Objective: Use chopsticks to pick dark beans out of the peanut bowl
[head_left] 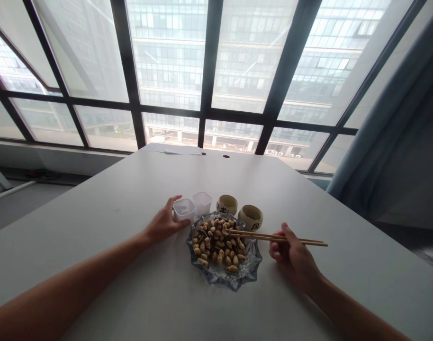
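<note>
My left hand [167,219] is closed around the side of a small translucent plastic cup [184,210], thumb in front and fingers behind. A second plastic cup [202,202] stands right beside it. In my right hand [292,253] is a pair of wooden chopsticks [273,236], held nearly level and pointing left. Their tips are at the nuts [220,241] heaped in a scalloped glass bowl [234,282]; whether they pinch a nut I cannot tell. The heap has peanuts in the shell, pistachios and some dark pieces.
Two beige ceramic cups with black characters, one [227,204] behind the bowl and one [250,217] at its back right, stand close to the chopsticks. White papers [174,149] lie at the far edge of the white table [131,279]. A grey-blue curtain [387,128] hangs at right.
</note>
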### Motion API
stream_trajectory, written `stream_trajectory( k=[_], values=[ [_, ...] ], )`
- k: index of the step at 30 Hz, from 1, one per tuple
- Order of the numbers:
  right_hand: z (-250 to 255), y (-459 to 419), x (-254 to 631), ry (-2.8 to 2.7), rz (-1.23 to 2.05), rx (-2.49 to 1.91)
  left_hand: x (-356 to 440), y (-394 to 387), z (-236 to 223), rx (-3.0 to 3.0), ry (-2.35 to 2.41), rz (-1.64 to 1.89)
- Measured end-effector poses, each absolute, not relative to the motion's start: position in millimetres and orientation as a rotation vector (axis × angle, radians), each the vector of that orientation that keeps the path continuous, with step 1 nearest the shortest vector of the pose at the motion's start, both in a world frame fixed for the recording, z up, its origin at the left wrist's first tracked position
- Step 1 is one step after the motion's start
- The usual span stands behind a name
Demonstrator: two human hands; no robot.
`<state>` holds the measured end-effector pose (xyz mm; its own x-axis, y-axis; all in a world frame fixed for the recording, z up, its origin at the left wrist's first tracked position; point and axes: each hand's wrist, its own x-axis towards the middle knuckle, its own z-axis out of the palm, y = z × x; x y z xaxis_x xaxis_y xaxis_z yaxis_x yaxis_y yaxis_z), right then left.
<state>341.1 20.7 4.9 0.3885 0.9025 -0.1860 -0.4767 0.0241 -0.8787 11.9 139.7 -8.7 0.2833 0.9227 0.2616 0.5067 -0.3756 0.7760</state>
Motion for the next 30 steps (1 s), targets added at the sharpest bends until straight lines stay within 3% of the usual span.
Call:
stream_trajectory(
  k=[19,30],
  values=[
    [1.0,12.2,340.0,-0.535,1.166,-1.049,12.7,133.9,-6.4,2.263,1.498,1.0],
    [3.0,11.3,339.0,-0.556,1.151,-1.08,11.2,136.2,-8.1,2.275,1.328,1.063]
  ],
)
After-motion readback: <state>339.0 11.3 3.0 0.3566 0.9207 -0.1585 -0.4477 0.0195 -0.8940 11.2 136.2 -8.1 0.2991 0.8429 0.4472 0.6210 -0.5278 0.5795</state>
